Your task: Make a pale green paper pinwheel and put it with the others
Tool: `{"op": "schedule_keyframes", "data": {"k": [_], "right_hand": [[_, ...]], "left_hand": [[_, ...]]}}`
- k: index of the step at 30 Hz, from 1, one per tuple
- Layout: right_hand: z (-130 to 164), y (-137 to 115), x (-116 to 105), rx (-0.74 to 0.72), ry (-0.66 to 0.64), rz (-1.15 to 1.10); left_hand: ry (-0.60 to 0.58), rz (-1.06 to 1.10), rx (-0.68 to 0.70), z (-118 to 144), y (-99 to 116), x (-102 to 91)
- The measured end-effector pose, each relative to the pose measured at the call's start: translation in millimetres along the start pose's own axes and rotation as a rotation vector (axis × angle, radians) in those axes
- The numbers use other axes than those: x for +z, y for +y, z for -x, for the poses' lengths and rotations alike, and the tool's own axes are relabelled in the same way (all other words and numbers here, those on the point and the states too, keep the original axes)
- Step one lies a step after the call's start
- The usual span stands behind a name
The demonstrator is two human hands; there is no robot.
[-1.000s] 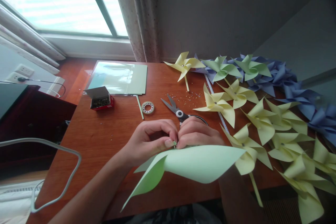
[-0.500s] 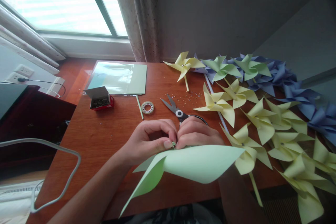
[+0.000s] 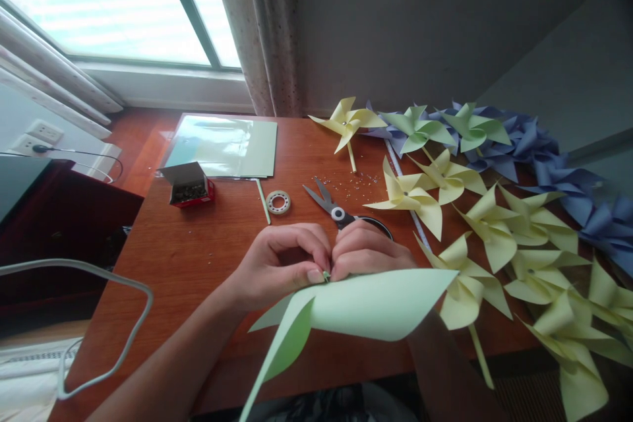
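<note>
hands meeting above the near middle of the reddish-brown wooden table [image 3: 198, 244]: left hand [image 3: 281, 264] and right hand [image 3: 370, 252], fingertips pinched together on the centre of a pale green curled-paper pinwheel [image 3: 366, 306], with grey-handled scissors [image 3: 331, 208] just behind and yellow paper pinwheels [image 3: 494, 237] to the right.

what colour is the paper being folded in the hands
Pale green paper, clearest in the head view.
</note>
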State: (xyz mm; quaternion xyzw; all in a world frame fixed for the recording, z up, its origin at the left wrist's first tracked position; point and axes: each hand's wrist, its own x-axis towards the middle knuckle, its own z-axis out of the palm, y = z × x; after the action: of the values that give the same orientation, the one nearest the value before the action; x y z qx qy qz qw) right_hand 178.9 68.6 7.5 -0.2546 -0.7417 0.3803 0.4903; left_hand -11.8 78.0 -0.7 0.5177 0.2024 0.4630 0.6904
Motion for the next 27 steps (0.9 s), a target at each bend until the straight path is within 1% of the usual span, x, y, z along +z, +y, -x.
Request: {"op": "schedule_keyframes", "data": {"k": [5, 10, 17, 22, 27], "right_hand": [[1.9, -2.6, 0.6, 0.034, -0.019, -0.033], [2.1, -1.8, 1.3, 0.018, -0.034, -0.060], [1.1, 0.6, 0.8, 0.003, -0.027, -0.064], [2.4, 2.0, 2.3, 0.014, 0.006, -0.080], [1.6, 1.5, 0.1, -0.011, -0.027, -0.081]], "left_hand": [[-0.028, 0.032, 0.023, 0.6, -1.2, -1.7], [-0.054, 0.041, 0.043, 2.7, -2.3, -1.9], [-0.050, 0.024, 0.056, 3.2, -2.4, -1.8], [-0.058, -0.001, 0.061, 3.4, -2.7, -2.0], [-0.062, -0.021, 0.073, 3.0, -1.9, -0.6]]}}
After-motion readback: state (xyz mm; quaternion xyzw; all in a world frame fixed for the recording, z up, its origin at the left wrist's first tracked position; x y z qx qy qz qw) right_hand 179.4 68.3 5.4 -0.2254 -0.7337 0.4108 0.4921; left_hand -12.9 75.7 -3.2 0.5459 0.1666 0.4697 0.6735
